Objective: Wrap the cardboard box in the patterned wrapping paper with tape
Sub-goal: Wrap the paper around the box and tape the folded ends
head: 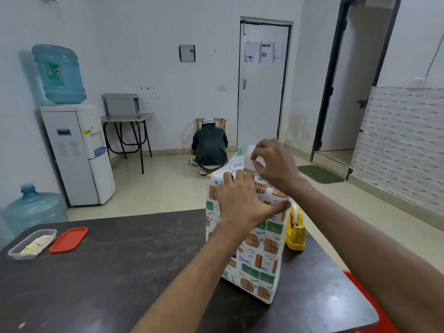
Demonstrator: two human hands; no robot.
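Note:
The box (258,255) stands upright on the dark table (115,267), covered in white wrapping paper printed with green and orange gifts; no bare cardboard shows. My left hand (242,200) lies spread over the box's upper side and top edge, pressing the paper flat. Above the top, my right hand (274,162) pinches a loose paper flap (237,159) that sticks up, white side facing me. A yellow tape dispenser (296,233) sits right behind the box on its right.
At the table's left are a clear plastic container (32,243) and its red lid (69,239). A red chair edge (377,306) shows at the lower right. On the floor beyond, a person (210,147) crouches; a water dispenser (77,152) stands left.

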